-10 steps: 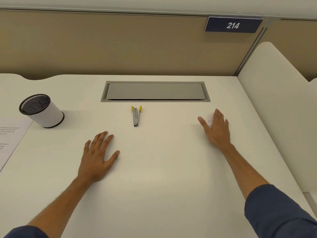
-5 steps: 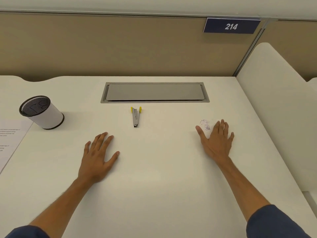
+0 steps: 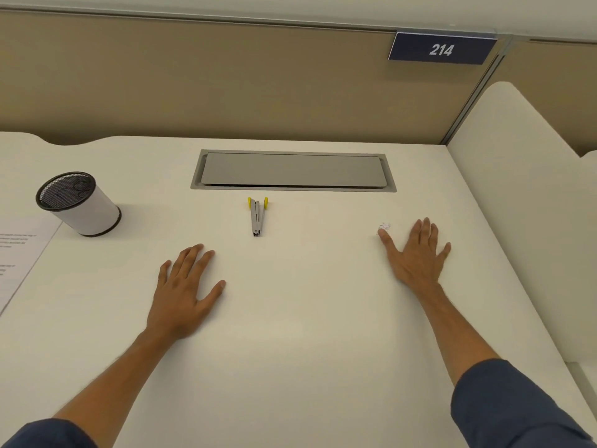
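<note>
Lying just past the thumb tip of the right hand (image 3: pixel 416 255): crumpled paper bit (image 3: pixel 384 226) | right hand flat on desk (image 3: pixel 307 318), fingers spread | left hand (image 3: pixel 184 292) flat, spread

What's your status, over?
Open and flat on desk: left hand, right hand. Small paper scrap by right thumb. Untouched grey tool mid-desk, not in the way.

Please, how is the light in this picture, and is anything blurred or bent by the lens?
Head view: soft, even light, no glare on the white desk, faint shadows beside the mesh cup and left hand. Head view: the wide lens makes the cup seem to lean; print on the sheet is unreadable, the number sign sharp.
</note>
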{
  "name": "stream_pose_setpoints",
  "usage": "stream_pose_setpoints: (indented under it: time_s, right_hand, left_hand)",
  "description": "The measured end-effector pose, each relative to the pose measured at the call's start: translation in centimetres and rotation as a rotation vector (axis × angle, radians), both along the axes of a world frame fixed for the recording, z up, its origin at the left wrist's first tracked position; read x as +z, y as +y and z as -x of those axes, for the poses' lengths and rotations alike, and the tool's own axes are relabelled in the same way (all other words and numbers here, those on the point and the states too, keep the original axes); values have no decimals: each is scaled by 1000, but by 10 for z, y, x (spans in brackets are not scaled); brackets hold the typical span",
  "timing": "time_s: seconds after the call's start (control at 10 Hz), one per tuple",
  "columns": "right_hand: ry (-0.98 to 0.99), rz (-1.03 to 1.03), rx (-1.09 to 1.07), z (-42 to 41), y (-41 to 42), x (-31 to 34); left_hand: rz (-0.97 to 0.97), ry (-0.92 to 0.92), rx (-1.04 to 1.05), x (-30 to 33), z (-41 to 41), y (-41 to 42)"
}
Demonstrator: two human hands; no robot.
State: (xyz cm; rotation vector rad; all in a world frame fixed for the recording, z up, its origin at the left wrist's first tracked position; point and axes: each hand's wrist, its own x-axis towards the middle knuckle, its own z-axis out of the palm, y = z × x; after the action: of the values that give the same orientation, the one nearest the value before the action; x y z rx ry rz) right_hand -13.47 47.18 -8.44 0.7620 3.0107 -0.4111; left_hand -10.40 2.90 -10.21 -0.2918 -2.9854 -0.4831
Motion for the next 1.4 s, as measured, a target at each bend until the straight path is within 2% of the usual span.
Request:
stream_pose_setpoints:
  time_s: [0.3, 0.5, 0.7, 0.8, 1.1, 1.4]
  right_hand:
    - [-12, 18, 314, -3, -4, -1]
    - [162, 140, 292, 17, -5, 11]
    - [281, 54, 431, 29, -6, 7]
    - [293, 19, 432, 26, -7, 7]
    - [-6, 15, 490, 18, 11, 30]
    - [138, 161, 454, 29, 4, 28]
  left_hand:
    - [-1, 8, -6, 0, 0, 0]
    - [3, 6, -5, 0, 0, -1]
    - [3, 5, -5, 0, 0, -1]
    - [7, 2, -6, -1, 0, -1]
    - [5, 5, -9, 0, 0, 0]
    - [9, 8, -5, -1, 0, 0]
